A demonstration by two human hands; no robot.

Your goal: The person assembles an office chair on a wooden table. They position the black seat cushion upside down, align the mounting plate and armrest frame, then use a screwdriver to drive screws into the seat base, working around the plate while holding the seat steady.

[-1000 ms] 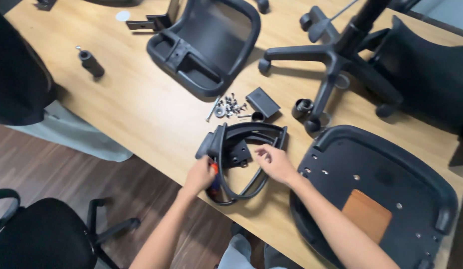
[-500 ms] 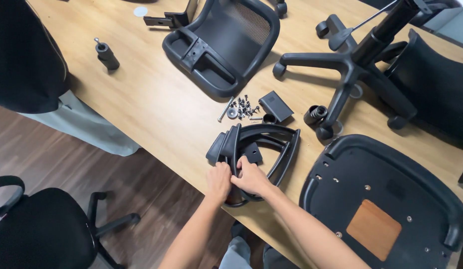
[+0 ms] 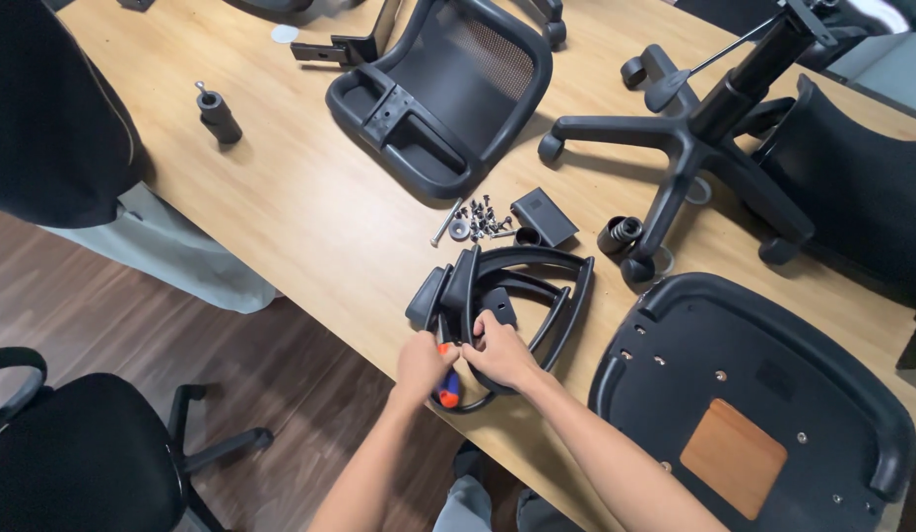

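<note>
Two black chair armrests (image 3: 517,286) lie stacked near the front edge of the wooden table (image 3: 310,207). My left hand (image 3: 424,363) is closed around a screwdriver with an orange and blue handle (image 3: 446,392) at the lower end of the armrests. Beside it, my right hand (image 3: 497,353) grips the bottom part of the armrests, and the two hands touch. A small pile of screws and bolts (image 3: 478,219) lies just beyond the armrests.
An upturned black seat pan (image 3: 763,394) lies to the right. A mesh backrest (image 3: 448,89) and a five-star wheeled base (image 3: 694,138) lie farther back. A black cylinder (image 3: 219,114) stands at the left. A black office chair (image 3: 74,463) stands on the floor.
My right hand slid from the armrests' right side down to the bottom end, meeting my left hand. The orange and blue screwdriver now shows in my left hand.
</note>
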